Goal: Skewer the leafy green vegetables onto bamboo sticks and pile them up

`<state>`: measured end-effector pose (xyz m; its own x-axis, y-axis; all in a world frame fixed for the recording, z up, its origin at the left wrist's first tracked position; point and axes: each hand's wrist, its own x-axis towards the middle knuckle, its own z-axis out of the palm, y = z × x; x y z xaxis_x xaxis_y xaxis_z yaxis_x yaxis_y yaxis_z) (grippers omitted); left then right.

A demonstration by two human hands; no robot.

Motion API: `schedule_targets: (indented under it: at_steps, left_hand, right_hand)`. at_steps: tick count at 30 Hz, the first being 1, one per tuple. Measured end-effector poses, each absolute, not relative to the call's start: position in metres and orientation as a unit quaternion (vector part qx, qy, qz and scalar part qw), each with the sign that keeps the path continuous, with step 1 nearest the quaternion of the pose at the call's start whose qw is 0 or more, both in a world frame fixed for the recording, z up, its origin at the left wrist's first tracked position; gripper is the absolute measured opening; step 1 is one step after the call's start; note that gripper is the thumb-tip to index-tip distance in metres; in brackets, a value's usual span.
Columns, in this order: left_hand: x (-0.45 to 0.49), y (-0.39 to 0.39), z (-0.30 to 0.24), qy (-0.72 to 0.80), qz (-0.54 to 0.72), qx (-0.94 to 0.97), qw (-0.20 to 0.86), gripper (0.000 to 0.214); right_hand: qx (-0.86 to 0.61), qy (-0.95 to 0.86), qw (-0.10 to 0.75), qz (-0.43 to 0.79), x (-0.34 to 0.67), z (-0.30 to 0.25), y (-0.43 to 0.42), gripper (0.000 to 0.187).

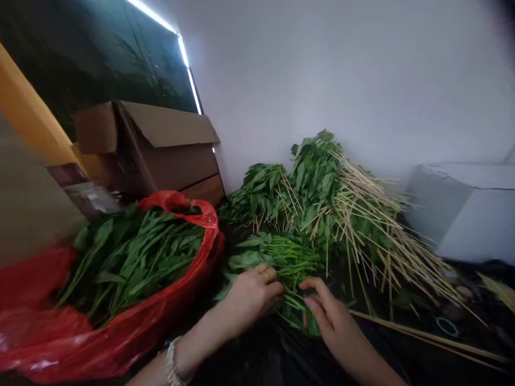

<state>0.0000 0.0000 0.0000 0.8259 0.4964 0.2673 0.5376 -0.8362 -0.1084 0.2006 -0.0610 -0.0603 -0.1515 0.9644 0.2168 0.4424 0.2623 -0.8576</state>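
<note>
In the head view a bunch of leafy greens (292, 252) with bright green stems lies in front of me. My left hand (257, 289), with a ring and a beaded bracelet, is closed over the near side of these greens, its fingertips partly hidden. Just to its right, my right hand (324, 308) has thumb and fingertips bent together at the end of a few leafy stems (294, 304). The two hands are close but apart. Left of them a red plastic bag (161, 300) stands open, full of loose long-leaved greens (137, 257).
Behind the hands, leafy greens (309, 174) are heaped against the white wall (341, 80), with long pale stalks (374, 214) fanning right. A cardboard box (173, 161) stands behind the bag. A white box-like block (475, 209) is at right, near a small ring-shaped object (447, 326).
</note>
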Motion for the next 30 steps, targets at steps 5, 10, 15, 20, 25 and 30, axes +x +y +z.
schedule_targets:
  at_steps: [5, 10, 15, 20, 25, 30]
  left_hand:
    - [-0.005, -0.003, 0.001, -0.261, -0.137, -0.953, 0.077, 0.019]
    - [-0.007, -0.005, 0.005, -0.285, -0.147, -0.942, 0.099, 0.015]
    - [-0.008, -0.004, 0.003, -0.296, -0.133, -0.936, 0.134, 0.003]
    - [-0.001, -0.005, -0.006, -0.332, -0.201, -0.918, 0.082, 0.011]
    - [-0.01, 0.013, 0.001, -0.435, -0.362, -0.805, -0.178, 0.014]
    - [-0.029, 0.027, 0.028, -0.476, -0.473, -0.702, -0.24, 0.021]
  right_hand:
    - [-0.547, -0.631, 0.445, 0.323, 0.203, -0.061, -0.059, 0.031]
    - [-0.518, -0.689, 0.421, 0.28, 0.203, -0.057, -0.059, 0.028]
    - [-0.497, -0.744, 0.393, 0.212, 0.201, -0.073, -0.056, 0.024]
    - [-0.479, -0.749, 0.412, 0.201, 0.198, -0.072, -0.057, 0.022]
    - [-0.472, -0.74, 0.435, 0.203, 0.202, -0.064, -0.058, 0.018]
    - [-0.466, -0.755, 0.448, 0.113, 0.202, -0.067, -0.057, 0.017]
